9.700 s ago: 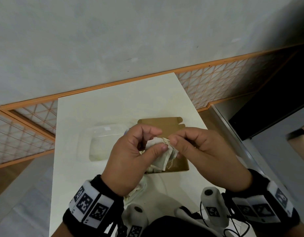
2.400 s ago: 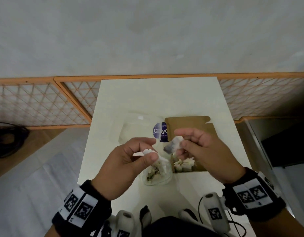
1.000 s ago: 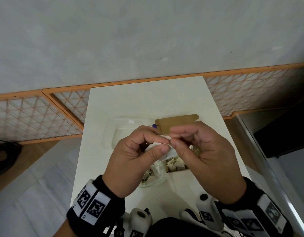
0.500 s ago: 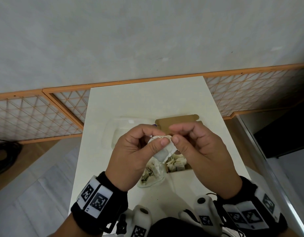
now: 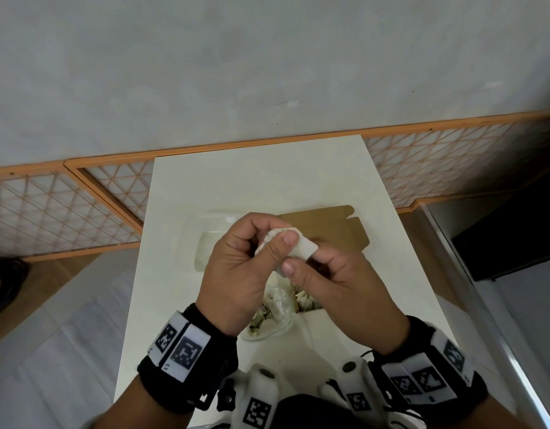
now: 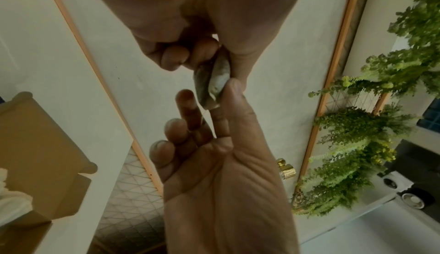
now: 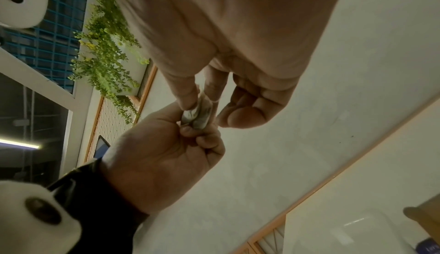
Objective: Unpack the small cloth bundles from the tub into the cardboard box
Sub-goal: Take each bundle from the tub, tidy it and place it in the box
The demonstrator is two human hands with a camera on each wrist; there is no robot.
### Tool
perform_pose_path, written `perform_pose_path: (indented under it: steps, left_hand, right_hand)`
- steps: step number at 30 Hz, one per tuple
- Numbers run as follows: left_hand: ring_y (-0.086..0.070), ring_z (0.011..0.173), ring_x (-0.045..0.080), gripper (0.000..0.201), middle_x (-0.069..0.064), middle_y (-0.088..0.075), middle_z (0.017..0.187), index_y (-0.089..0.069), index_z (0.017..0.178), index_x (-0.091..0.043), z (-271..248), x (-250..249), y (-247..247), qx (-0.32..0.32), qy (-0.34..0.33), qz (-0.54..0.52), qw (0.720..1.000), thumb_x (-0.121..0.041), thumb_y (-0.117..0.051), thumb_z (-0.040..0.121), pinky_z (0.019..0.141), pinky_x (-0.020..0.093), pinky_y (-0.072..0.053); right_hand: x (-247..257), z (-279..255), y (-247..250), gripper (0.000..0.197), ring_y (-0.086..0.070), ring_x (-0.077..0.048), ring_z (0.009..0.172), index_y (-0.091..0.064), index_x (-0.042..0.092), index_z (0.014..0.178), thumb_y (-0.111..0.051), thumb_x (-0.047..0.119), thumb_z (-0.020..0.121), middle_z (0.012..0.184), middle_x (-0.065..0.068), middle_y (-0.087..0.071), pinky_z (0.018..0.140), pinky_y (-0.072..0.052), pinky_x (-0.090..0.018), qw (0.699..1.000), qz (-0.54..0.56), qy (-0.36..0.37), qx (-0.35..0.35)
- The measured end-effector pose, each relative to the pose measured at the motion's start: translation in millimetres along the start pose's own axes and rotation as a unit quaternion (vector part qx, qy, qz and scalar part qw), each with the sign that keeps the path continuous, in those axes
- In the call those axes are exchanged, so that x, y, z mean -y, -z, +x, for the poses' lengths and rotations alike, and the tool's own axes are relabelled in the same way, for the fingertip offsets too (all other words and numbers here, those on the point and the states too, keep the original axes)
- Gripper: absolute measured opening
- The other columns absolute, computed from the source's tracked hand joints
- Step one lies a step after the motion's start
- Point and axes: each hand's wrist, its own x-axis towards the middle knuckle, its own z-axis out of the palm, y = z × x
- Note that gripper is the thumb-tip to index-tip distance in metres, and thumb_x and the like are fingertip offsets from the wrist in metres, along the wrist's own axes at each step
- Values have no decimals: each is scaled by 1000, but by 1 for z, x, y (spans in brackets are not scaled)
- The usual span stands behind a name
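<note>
**One cloth bundle pinched between both hands above the table**

Nearest the camera, the left hand (image 5: 236, 274) and right hand (image 5: 338, 283) meet in mid-air over the white table (image 5: 261, 181). Between them is a small pale cloth bundle (image 5: 294, 246). The left thumb and curled fingers pinch one end; the right thumb and forefinger pinch the other, with the remaining right fingers loosely bent. A two-handed hold like this looks meant for loosening or opening the bundle before it is dropped, though that is only a guess.

Just below the hands sits the tub (image 5: 267, 323), a clear container with more pale bundles heaped inside. It stands close to the body, probably for easy reach. Touching it on the right is the cardboard box (image 5: 326, 227), its lid flap folded back and away so the opening stays free. A few bundles already lie in it.

Further off, to the left of the box, lies a clear lid (image 5: 205, 243), faint against the table. Beyond that run an orange-framed mesh fence (image 5: 66, 205) and a grey wall.

The hands cover most of the box's inside and part of the tub, so no count of bundles is possible. In the wrist views the bundle is dim and its fastening cannot be made out.
</note>
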Motion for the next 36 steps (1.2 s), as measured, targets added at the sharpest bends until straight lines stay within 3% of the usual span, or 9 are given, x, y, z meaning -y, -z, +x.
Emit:
perform_pose_path:
  steps: [3, 7, 11, 17, 20, 23, 26, 31, 36]
  left_hand:
    - [-66, 79, 10, 6, -6, -70, 82, -67, 96, -12, 2, 7, -1, -11, -4, 24, 1000, -15, -68, 92, 72, 21, -54]
    - [-64, 72, 27, 5, 11, -67, 79, -70, 96, -23, 4, 18, -2, -41, -22, 117, 992, -23, -72, 92, 66, 34, -57]
    - [-65, 69, 23, 4, -1, -66, 72, -75, 92, -28, 6, 28, -2, -52, -25, 170, 984, -28, -77, 89, 69, 41, -59]
    - [-68, 64, 4, 4, -3, -76, 75, -72, 88, -10, 12, 39, -6, -62, 11, 142, 988, -9, -76, 90, 64, 16, -55]
    - [-69, 66, 9, 6, 0, -76, 78, -70, 91, -12, 14, 48, -9, -62, 27, 138, 988, -9, -76, 90, 65, 18, -57]
    - [-69, 69, 15, 12, 4, -75, 82, -69, 100, -18, 13, 59, -9, -48, 44, 167, 984, -14, -76, 91, 69, 22, -57]
    - [-66, 72, 25, 16, 3, -69, 81, -68, 106, -24, 12, 72, -2, -35, 64, 213, 974, -19, -76, 93, 69, 30, -56]
    - [-68, 73, 20, 11, 1, -72, 82, -70, 99, -29, 3, 85, 25, -48, 124, 283, 950, -22, -76, 93, 68, 21, -55]
    - [-69, 70, 8, 6, -9, -76, 82, -72, 94, -25, -15, 102, 52, -30, 214, 322, 922, -22, -77, 92, 72, 25, -53]
  right_hand:
    - [-5, 1, -1, 20, -56, -22, 71, -76, 18, 105, -65, 34, 102, 86, -5, -60, 64, -49, -37, 999, -36, -18, 2]
    - [-16, 3, -3, 23, -62, -33, 74, -72, 12, 102, -64, 34, 103, 86, -10, -63, 64, -55, -50, 999, -40, -37, 1]
    - [-24, 6, 2, 14, -73, -19, 84, -72, 18, 112, -62, 25, 105, 92, -3, -75, 80, -62, -49, 997, -21, -69, -9]
    - [-38, 9, 12, 13, -76, -22, 92, -74, 17, 111, -68, 24, 102, 97, -5, -78, 90, -61, -53, 994, 8, -106, -21]
    - [-46, 10, 20, 14, -76, -21, 92, -74, 20, 113, -70, 24, 100, 98, -4, -79, 89, -62, -49, 993, 6, -119, -23]
    - [-61, 13, 32, 13, -74, -30, 93, -74, 27, 108, -74, 30, 96, 96, -4, -78, 89, -60, -56, 991, -13, -134, -12]
    - [-80, 14, 54, 13, -74, -21, 85, -75, 28, 107, -76, 27, 93, 94, 1, -78, 80, -62, -40, 984, -56, -165, -27]
    - [-144, 16, 98, 8, -60, -8, 67, -73, 25, 94, -79, 28, 89, 78, 6, -71, 64, -48, -24, 952, -194, -231, -51]
    - [-221, 27, 107, 18, -62, -24, 88, -69, 15, 103, -72, 21, 87, 92, -2, -66, 66, -43, -30, 885, -333, -325, 33]
